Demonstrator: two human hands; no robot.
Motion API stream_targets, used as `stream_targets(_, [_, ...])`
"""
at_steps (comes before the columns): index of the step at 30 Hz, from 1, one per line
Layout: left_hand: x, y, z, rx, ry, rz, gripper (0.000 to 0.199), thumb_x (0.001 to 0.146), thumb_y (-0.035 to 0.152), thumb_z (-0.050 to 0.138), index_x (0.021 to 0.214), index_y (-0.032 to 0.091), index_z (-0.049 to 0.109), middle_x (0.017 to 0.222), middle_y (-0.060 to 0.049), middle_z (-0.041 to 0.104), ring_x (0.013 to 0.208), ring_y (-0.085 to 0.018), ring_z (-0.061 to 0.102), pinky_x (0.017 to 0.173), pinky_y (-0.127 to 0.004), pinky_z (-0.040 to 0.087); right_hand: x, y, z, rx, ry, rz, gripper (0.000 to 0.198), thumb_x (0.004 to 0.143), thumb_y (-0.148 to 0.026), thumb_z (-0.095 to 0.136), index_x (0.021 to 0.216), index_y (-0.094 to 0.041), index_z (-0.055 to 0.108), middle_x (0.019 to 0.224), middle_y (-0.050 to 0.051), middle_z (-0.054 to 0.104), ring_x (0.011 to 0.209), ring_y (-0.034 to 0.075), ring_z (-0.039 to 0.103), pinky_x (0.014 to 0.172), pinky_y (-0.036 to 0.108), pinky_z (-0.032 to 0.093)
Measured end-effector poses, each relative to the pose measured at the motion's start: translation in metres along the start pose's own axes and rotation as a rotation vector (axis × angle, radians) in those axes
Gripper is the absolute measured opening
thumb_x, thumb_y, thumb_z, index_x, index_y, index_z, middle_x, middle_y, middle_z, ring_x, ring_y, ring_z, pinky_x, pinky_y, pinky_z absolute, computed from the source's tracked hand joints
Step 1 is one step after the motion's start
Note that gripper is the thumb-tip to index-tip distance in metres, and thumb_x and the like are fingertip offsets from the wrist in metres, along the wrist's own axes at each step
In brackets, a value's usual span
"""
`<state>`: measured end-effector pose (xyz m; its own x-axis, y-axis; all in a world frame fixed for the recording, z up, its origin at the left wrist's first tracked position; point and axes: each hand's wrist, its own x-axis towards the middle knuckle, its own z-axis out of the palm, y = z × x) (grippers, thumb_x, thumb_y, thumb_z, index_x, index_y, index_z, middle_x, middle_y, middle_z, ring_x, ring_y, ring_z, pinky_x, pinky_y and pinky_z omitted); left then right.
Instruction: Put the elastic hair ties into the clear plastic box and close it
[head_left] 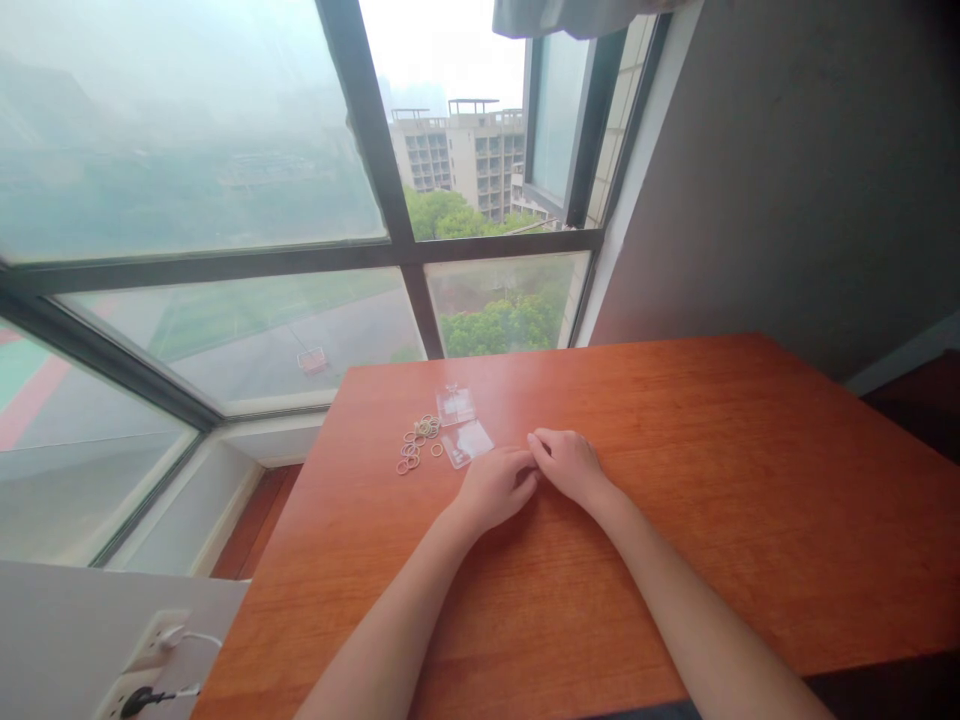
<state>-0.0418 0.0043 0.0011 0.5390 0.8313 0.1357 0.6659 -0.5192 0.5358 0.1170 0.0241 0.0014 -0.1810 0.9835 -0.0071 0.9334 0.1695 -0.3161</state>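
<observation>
I see a window [403, 240] at eleven o'clock past the worktop [720, 480]. An open clear case [468, 440] lies just beyond my left hand [496, 487] at its eleven, with loose rings [427, 428] at its ten. My right hand [568, 464] sits at its two, fingers of both curled, nearly meeting; remotely, I cannot tell whether either grips anything.

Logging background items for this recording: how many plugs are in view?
2: a white plug in the upper socket, a black plug in the lower socket, both at bottom left.
</observation>
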Motion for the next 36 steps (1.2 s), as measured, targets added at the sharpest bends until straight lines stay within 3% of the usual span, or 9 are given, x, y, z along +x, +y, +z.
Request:
stream_targets(12, [0.0, 0.003, 0.0, -0.025, 0.026, -0.007, 0.016, 0.083, 0.017, 0.048, 0.082, 0.02, 0.064, 0.08, -0.003, 0.068, 0.075, -0.016, 0.06, 0.068, -0.025, 0.042, -0.001, -0.001, -0.001, -0.01, -0.005, -0.001, 0.041, 0.098, -0.042, 0.034, 0.083, -0.023, 0.067, 0.082, 0.005, 0.071, 0.073, 0.017, 0.06, 0.058, 0.028, 0.022])
stream_targets(14, [0.0, 0.001, -0.007, -0.045, 0.124, -0.06, 0.017, 0.086, 0.022, 0.048, 0.081, 0.02, 0.064, 0.075, -0.002, 0.066, 0.069, -0.014, 0.058, 0.064, -0.024, 0.041, 0.0, -0.001, -0.001, -0.017, -0.012, -0.002, 0.041, 0.098, -0.043, 0.035, 0.084, -0.024, 0.067, 0.082, 0.005, 0.071, 0.074, 0.017, 0.06, 0.058, 0.027, 0.023])
stream_targets(17, [-0.003, -0.015, -0.028, -0.021, 0.414, -0.223, 0.023, 0.089, 0.032, 0.048, 0.08, 0.02, 0.064, 0.069, -0.001, 0.063, 0.065, -0.013, 0.056, 0.064, -0.024, 0.041, 0.0, -0.001, 0.0, -0.02, -0.013, -0.008, 0.04, 0.098, -0.043, 0.035, 0.084, -0.024, 0.067, 0.084, 0.005, 0.072, 0.075, 0.017, 0.061, 0.058, 0.027, 0.023])
stream_targets(20, [-0.013, -0.05, -0.056, 0.033, 0.628, -0.346, 0.024, 0.087, 0.037, 0.05, 0.081, 0.02, 0.066, 0.081, -0.003, 0.066, 0.075, -0.016, 0.059, 0.072, -0.027, 0.046, 0.0, -0.002, 0.0, -0.013, -0.016, -0.011, 0.039, 0.098, -0.043, 0.036, 0.083, -0.024, 0.067, 0.085, 0.004, 0.072, 0.076, 0.017, 0.061, 0.057, 0.027, 0.022])
stream_targets(23, [-0.025, -0.087, -0.074, -0.084, 0.703, -0.428, 0.029, 0.083, 0.042, 0.054, 0.088, 0.018, 0.068, 0.096, -0.007, 0.068, 0.089, -0.02, 0.063, 0.079, -0.03, 0.049, -0.001, -0.003, -0.002, -0.008, -0.019, -0.016, 0.038, 0.097, -0.042, 0.037, 0.081, -0.024, 0.066, 0.085, 0.004, 0.072, 0.075, 0.016, 0.061, 0.057, 0.028, 0.021])
stream_targets(25, [-0.03, -0.104, -0.078, -0.248, 0.66, -0.502, 0.039, 0.084, 0.048, 0.051, 0.099, 0.016, 0.067, 0.096, -0.007, 0.07, 0.086, -0.021, 0.064, 0.073, -0.029, 0.051, -0.001, -0.004, -0.003, -0.006, -0.021, -0.021, 0.038, 0.098, -0.041, 0.038, 0.08, -0.023, 0.066, 0.085, 0.004, 0.072, 0.075, 0.016, 0.062, 0.057, 0.028, 0.022])
stream_targets(27, [-0.031, -0.111, -0.076, -0.273, 0.598, -0.547, 0.044, 0.084, 0.052, 0.049, 0.102, 0.015, 0.067, 0.092, -0.007, 0.071, 0.08, -0.02, 0.064, 0.069, -0.029, 0.05, -0.002, -0.005, -0.004, -0.003, -0.025, -0.022, 0.037, 0.098, -0.041, 0.038, 0.081, -0.023, 0.066, 0.085, 0.004, 0.072, 0.076, 0.017, 0.062, 0.057, 0.028, 0.023])
stream_targets(32, [-0.025, -0.109, -0.07, -0.033, 0.428, -0.436, 0.037, 0.083, 0.047, 0.05, 0.098, 0.018, 0.068, 0.099, -0.007, 0.071, 0.085, -0.021, 0.063, 0.076, -0.033, 0.05, -0.002, -0.006, -0.005, 0.002, -0.032, -0.016, 0.037, 0.098, -0.041, 0.038, 0.083, -0.024, 0.067, 0.087, 0.004, 0.072, 0.078, 0.017, 0.063, 0.057, 0.027, 0.025])
stream_targets(36, [-0.02, -0.105, -0.065, -0.057, 0.435, -0.411, 0.039, 0.085, 0.046, 0.051, 0.107, 0.017, 0.063, 0.102, -0.009, 0.07, 0.09, -0.022, 0.064, 0.081, -0.034, 0.05, -0.002, -0.005, -0.004, 0.0, -0.029, -0.011, 0.037, 0.097, -0.041, 0.038, 0.085, -0.025, 0.068, 0.087, 0.005, 0.072, 0.077, 0.017, 0.062, 0.058, 0.027, 0.026])
